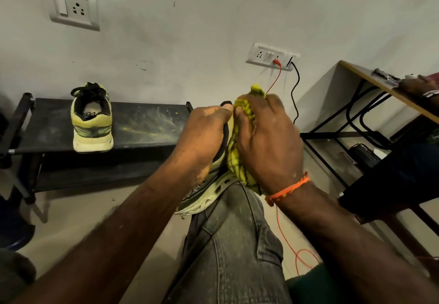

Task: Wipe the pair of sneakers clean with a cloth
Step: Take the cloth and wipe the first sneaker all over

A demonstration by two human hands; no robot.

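1. Head view – the held sneaker is propped on the person's knee, sole toward the camera. Its long axis runs from the lower left up toward the wall, so the upper end lies between the two hands.
2. The left hand is wrapped around the left side of this sneaker; the fingers are curled over its dark edge, and the thumb tip is seen at the top.
3. The right hand holds a bunched yellow cloth and presses it against the right side of the shoe. The fingers are curled around the cloth, not spread.
4. The cloth is therefore just beside the left hand, with the shoe's edge between them. The surface to be wiped lies under the right palm – it is judged that the next stroke should go along the long axis, and the right hand is the nearer one for it.
5. The second sneaker stands upright on a dark low rack, heel toward the camera, well apart from both hands, to the left. It is probably still to be wiped.
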